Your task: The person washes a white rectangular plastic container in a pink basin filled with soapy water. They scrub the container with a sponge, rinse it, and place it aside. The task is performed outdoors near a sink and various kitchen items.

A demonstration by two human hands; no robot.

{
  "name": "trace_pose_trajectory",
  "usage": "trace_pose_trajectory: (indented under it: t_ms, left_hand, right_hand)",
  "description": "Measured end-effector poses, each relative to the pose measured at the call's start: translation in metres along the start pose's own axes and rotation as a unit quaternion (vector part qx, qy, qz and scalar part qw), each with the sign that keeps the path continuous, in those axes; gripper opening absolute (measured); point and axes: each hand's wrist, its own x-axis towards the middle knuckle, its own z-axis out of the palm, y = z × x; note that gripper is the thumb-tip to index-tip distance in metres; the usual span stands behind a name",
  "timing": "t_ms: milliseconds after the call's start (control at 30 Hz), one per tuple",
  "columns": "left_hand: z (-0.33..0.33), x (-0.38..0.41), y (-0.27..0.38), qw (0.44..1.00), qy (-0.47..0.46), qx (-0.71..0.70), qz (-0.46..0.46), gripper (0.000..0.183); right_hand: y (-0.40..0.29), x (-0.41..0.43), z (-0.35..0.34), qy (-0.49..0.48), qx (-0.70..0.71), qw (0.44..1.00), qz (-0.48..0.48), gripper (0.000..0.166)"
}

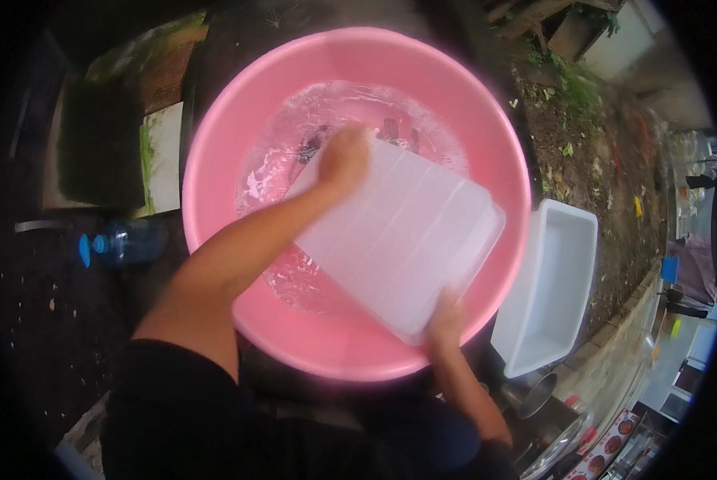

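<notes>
A translucent white plastic container (394,228) with a ribbed face up is tilted inside a large pink plastic basin (334,360). My left hand (345,157), blurred, grips its far edge; the fingertips are hidden. At the near right corner my right hand (447,318) holds the container's side. Foamy, rippling water (310,105) lies in the basin beneath it. Dark shapes, one like a slotted utensil (390,126), show in the water beyond the container, too unclear to name.
A white rectangular plastic tub (559,288) stands right of the basin. Below it are a metal pot (532,393) and a printed box (604,450). A clear plastic bottle with a blue cap (130,243) lies at left. A low wall (622,330) borders bare soil (574,168).
</notes>
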Motion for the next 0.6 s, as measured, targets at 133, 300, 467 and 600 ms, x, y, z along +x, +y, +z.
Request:
trace_pose_trajectory:
  t_ms: [133, 300, 467, 600]
  left_hand:
    - [-0.058, -0.097, 0.121, 0.912, -0.172, -0.252, 0.276, 0.038]
    - [-0.079, -0.057, 0.048, 0.957, -0.230, -0.054, 0.172, 0.025]
    - [-0.042, -0.074, 0.049, 0.985, -0.010, -0.093, 0.143, 0.022]
    - [-0.081, -0.152, 0.097, 0.904, -0.169, -0.189, 0.345, 0.032]
  right_hand:
    - [0.009, 0.000, 0.002, 0.039, 0.082, 0.995, -0.028, 0.041]
    - [0.000, 0.000, 0.007, 0.023, 0.102, 0.994, 0.009, 0.040]
    - [0.009, 0.009, 0.009, 0.049, 0.084, 0.995, 0.040, 0.040]
    - [0.013, 0.011, 0.005, 0.029, 0.112, 0.993, 0.026, 0.042]
